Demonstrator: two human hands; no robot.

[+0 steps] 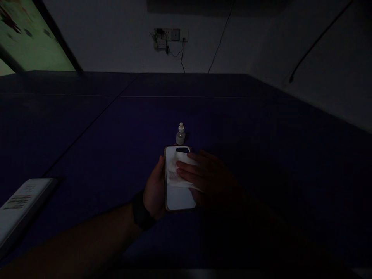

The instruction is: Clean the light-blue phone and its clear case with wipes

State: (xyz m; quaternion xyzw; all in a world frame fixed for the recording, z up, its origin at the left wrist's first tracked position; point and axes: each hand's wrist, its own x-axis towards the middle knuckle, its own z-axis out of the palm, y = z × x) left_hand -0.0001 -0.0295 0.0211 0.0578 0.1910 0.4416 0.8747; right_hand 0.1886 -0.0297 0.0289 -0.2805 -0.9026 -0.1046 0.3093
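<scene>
Forearms [99, 238] cross the near edge of the worktop [116, 135] to the phone [180, 198], which I see closer to that edge than the far one. Left hand [155, 193] curls round its left edge; right hand [213, 174], spread flat, presses a tissue [173, 176] over it. I'd judge it light, stiff, slick, breakable: hold the long edges. Bottle [180, 138] stands just beyond; white box [26, 199] lies left.

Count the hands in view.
2: the left hand holds the phone at its left side; the right hand lies on the white wipe over it.
</scene>
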